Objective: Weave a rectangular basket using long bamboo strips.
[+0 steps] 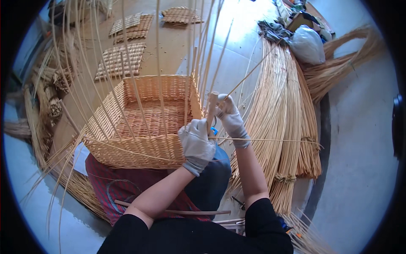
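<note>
A rectangular wicker basket (127,149) rests on my lap, its floor darker than its walls. Tall upright stakes (160,51) rise from its rim. My left hand (197,142), in a pale glove, is closed on the basket's near right corner. Close beside it, my gloved right hand (231,116) pinches a thin wicker strand (253,70) that runs up to the right. A thicker wooden corner post (212,103) stands between the two hands. Another strand (266,139) sticks out to the right beneath the right hand. The fingertips of both hands are partly hidden.
Long bundles of wicker rods (275,110) lie on the floor to the right, by a white plastic bag (308,44). Woven panels (120,61) lie beyond the basket. More bundles (40,106) line the left. A wooden stick (182,212) crosses my lap over a striped cloth (99,182).
</note>
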The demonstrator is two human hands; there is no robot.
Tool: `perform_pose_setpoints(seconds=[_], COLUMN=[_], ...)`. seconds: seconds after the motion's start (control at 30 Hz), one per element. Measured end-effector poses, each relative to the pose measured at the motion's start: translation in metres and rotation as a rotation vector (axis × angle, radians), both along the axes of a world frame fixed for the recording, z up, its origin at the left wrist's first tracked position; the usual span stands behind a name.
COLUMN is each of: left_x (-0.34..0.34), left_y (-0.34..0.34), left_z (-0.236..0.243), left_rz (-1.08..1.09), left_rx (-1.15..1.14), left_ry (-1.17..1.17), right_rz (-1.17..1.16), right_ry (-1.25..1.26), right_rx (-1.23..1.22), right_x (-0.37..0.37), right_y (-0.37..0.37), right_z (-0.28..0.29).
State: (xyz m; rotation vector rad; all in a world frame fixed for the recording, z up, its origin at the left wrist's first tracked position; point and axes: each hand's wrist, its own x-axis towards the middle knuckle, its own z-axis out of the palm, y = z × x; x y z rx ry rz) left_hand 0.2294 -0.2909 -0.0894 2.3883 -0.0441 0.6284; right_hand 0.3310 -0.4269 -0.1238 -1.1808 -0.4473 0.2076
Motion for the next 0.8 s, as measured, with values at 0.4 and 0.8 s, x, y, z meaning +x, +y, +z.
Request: perform_pose_setpoints(seconds=[0.4,0.8], left_x=[0.002,0.006], left_y=[0.023,0.019], left_z=[0.004,-0.001], left_rz=[-0.201,-0.162], left_rx=[-0.018,-0.014], left_ry=[-0.017,-0.046], right_rz=[-0.094,0.047], right_ry=[0.243,-0.285], right_rx=[0.606,-1.242], right_x=[0.038,0.032], right_y=[0.006,0.005], right_z=[0.005,0.009])
